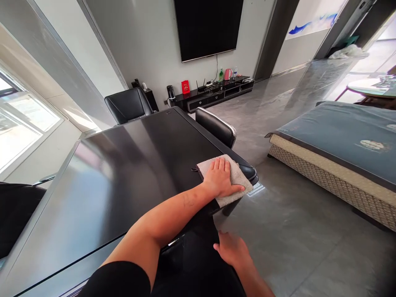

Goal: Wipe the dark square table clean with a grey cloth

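- Table [130, 165], one, black, glossy top; the landmark for this list.
- Bed [334, 136], one, dark grey-blue cover over a patterned base; across the floor to the right of the table, well apart from it.
- Low cabinet [206, 100], one, black, with drawers; past the table's far end, against the wall.
- Television [208, 29], one, dark screen; on the wall beyond the table, above the cabinet.
- Black chair [127, 107], one; at the table's far edge.
- Metal-rimmed chair [213, 126], one, black; just beside the table's right edge.
- Cloth [237, 173], one, pale grey; spread flat on the table's near right corner.
- Pink kettle [228, 74], one; beyond the table, on the cabinet.
- Red box [185, 87], one; on the cabinet, at its end nearer the table.
- Left hand [220, 177], palm down on the cloth at the table's corner; fingers extended, close together, thumb spread out.
- Right hand [232, 249], blurred, off the table below that corner, beside a black surface [192, 264]; from here I cannot tell whether its fingers grip anything.
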{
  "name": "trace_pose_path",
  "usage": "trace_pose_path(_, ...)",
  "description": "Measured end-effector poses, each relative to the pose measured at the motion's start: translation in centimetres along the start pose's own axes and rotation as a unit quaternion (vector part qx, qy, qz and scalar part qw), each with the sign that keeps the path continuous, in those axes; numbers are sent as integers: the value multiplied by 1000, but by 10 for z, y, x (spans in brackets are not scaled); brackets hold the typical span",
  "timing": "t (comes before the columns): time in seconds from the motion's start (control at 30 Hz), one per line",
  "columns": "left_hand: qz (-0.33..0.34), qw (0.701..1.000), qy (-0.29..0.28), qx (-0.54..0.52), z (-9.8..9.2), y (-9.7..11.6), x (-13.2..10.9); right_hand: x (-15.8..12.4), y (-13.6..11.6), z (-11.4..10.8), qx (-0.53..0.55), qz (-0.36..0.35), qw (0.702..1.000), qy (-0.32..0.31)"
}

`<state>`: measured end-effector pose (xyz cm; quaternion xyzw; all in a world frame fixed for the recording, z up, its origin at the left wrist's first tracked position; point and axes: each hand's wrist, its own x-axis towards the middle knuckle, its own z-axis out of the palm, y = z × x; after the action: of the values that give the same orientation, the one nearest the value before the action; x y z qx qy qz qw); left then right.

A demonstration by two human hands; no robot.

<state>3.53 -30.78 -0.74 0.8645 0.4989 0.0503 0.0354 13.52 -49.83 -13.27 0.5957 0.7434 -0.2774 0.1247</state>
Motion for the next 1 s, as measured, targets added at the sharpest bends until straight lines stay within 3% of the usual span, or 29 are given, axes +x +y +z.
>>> trace_pose_path(0.33,24,998,-54,1,-21,-8,80,-2,-5,-6,26,25,999,-29)
trace_pose_path(0.47,-14,999,-42,-2,-23,13,81,-1,-4,-2,28,20,999,-15)
trace_pose_path(0.63,-34,999,-14,-31,-12,28,76,1,1,6,29,20,999,-18)
trace_pose_path(0.8,-27,998,-28,-49,-12,2,94,-2,0,-2,40,29,997,-52)
trace_pose_path(1.0,-50,998,-28,-30,-24,-59,136,1,5,1,59,32,995,-71)
